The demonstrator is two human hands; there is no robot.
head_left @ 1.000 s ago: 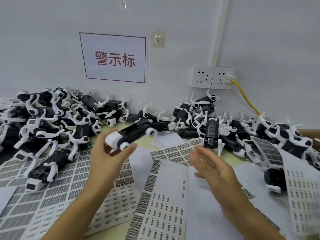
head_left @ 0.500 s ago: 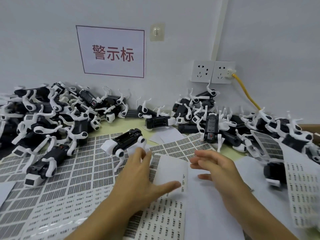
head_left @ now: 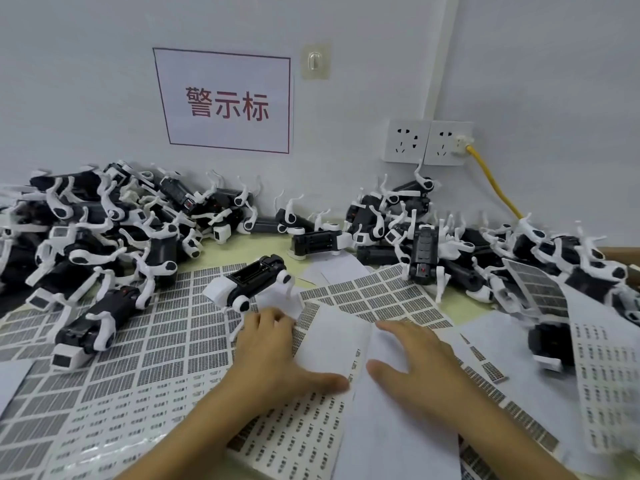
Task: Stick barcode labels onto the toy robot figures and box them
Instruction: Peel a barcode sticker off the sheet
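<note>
My left hand [head_left: 273,355] and right hand [head_left: 415,362] lie flat, fingers spread, holding nothing, pressing the label sheet [head_left: 332,344]. The toy robot [head_left: 249,284] lies just beyond the sheet's far-left corner, long axis slanting left-near to right-far, nearer my left grip.

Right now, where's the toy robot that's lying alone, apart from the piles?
In the head view, the toy robot lies centre-left on the barcode label sheets, just beyond the left hand, between the two heaps along the wall.
</note>
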